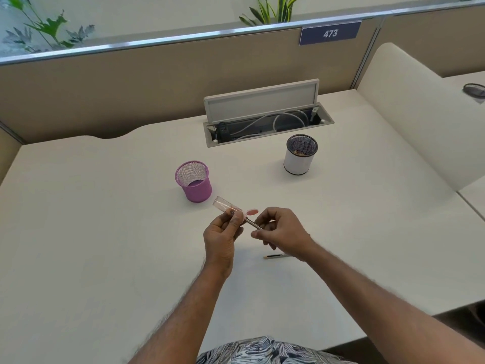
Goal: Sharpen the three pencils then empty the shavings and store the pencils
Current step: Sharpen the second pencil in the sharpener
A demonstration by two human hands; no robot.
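Clear plastic forms the body of the sharpener [225, 204], a small tube that the left hand [221, 236] holds above the desk [105, 219], its fingers and thumb curled round the lower part. The closed end of the tube points up and to the left, toward the purple mesh cup [195, 187], which stands near it on the desk. A pink flap [252, 212] sticks out at the other end of the tube.

One pencil [253, 224] goes into that end. Its long axis runs from upper left to lower right, in line with the tube, and its tip is hidden inside the sharpener. The right hand [282, 232] grips the back part of this pencil with curled fingers, so the rear end is covered.

A second pencil [274, 256] lies flat on the desk, almost left to right. Its light end points left and its other end is hidden under the right wrist.

Farther back on the right stands a white cup with a black mesh rim [299, 161]; what is inside I cannot tell. Behind it a grey lid [262, 101] stands open over a recess with cables.
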